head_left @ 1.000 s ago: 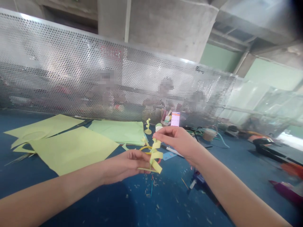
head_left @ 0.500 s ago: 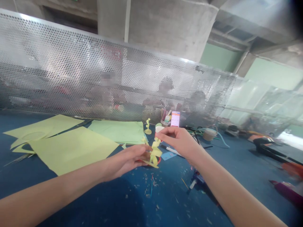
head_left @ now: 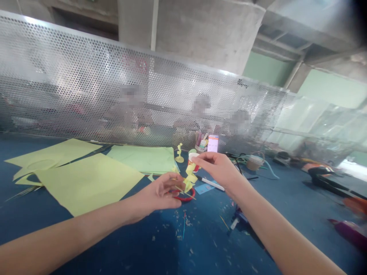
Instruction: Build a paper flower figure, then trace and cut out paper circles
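A curled yellow paper strip (head_left: 189,178) hangs upright from my right hand (head_left: 219,168), whose thumb and fingertips are pinched closed at its top. At its foot is a thin flat yellow base, seen nearly edge-on. My left hand (head_left: 164,193) is beside the base, fingers bent and thumb apart; whether they touch it I cannot tell. Below lies a red ring-shaped object (head_left: 185,197), partly hidden. A similar yellow paper curl on a round base (head_left: 179,153) stands behind. Close to my right fingers is a red and white cup-like container (head_left: 194,157).
Yellow paper sheets (head_left: 91,183) and a green stack (head_left: 140,159) lie left. A lit phone (head_left: 212,143) stands before a perforated metal screen (head_left: 86,88), with people behind it. A white pen (head_left: 212,183), a blue card (head_left: 205,188) and paper scraps lie on the blue table (head_left: 137,244).
My left hand has turned, its fingers and thumb spreading wider beside the base. The paper curl has risen slightly and its base has tilted, showing more of the red ring.
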Demonstrator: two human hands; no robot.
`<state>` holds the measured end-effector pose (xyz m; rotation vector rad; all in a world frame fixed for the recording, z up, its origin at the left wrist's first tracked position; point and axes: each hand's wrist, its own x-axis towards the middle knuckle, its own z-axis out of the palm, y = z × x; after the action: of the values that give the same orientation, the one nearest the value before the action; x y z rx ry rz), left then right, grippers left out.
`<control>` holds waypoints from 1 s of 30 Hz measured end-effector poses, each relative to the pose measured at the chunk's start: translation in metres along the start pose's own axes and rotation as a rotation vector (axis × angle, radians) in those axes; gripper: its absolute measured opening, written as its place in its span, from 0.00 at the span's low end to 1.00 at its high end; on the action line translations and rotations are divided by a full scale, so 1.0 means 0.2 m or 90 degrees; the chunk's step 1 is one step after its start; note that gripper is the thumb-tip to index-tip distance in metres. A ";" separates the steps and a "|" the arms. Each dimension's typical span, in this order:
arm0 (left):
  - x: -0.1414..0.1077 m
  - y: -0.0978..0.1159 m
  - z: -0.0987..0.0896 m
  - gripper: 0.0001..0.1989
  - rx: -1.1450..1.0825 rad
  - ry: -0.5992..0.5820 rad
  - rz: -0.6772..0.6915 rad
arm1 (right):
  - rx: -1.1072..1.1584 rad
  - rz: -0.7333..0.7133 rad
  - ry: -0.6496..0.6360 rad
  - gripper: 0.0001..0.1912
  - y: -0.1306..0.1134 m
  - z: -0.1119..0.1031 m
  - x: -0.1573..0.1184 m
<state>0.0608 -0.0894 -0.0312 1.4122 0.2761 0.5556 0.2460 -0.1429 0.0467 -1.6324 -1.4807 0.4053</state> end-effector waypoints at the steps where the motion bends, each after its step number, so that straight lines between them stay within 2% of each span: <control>1: 0.00 0.00 0.00 0.23 0.004 0.004 0.000 | 0.000 -0.004 0.003 0.14 0.00 0.00 0.00; 7: 0.00 0.02 0.00 0.17 0.008 0.007 0.053 | 0.023 -0.069 0.002 0.09 0.01 0.01 0.01; 14: 0.01 0.02 -0.03 0.10 0.039 0.138 0.009 | 0.067 -0.051 -0.044 0.10 0.02 0.00 0.01; 18: 0.03 0.01 -0.06 0.11 0.057 0.201 -0.018 | 0.080 -0.043 -0.081 0.10 0.02 0.00 0.02; 22: 0.03 0.05 -0.08 0.14 0.089 0.223 -0.051 | 0.054 -0.065 -0.143 0.12 0.02 -0.01 0.03; 27: 0.05 0.11 -0.11 0.16 0.205 0.242 0.018 | -0.003 -0.101 -0.214 0.14 0.01 0.00 0.04; 30: 0.05 0.12 -0.14 0.17 0.230 0.241 0.017 | 0.001 -0.083 -0.246 0.14 0.00 0.00 0.04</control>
<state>0.0510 -0.0583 -0.0114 1.6540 0.6882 0.8255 0.2471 -0.1360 0.0491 -1.5016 -1.8596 0.6762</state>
